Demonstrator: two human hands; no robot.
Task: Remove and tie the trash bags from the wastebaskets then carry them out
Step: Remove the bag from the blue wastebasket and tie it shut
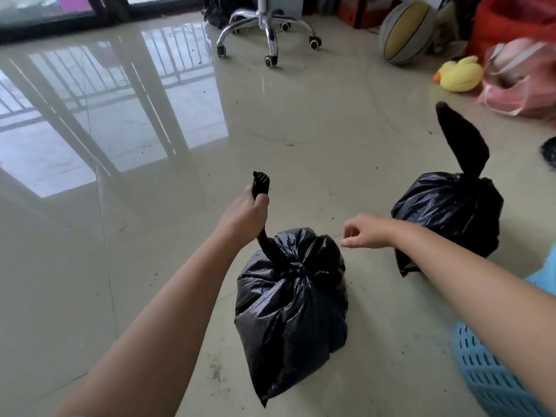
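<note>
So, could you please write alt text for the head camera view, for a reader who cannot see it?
A person's left hand grips the twisted tail of a tied black trash bag on a glossy tiled floor, while the right hand hovers beside it, holding nothing. A second tied black bag sits behind, near a blue wastebasket.

2 black trash bags (291,299), 1 blue basket (487,377), 1 basketball (404,33), 1 plush duck (458,74)

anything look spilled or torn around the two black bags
No tear shows on either bag. Small dark specks and smudges dirty the floor beside the near trash bag, whose tail the left hand grips. The far trash bag looks intact.
</note>
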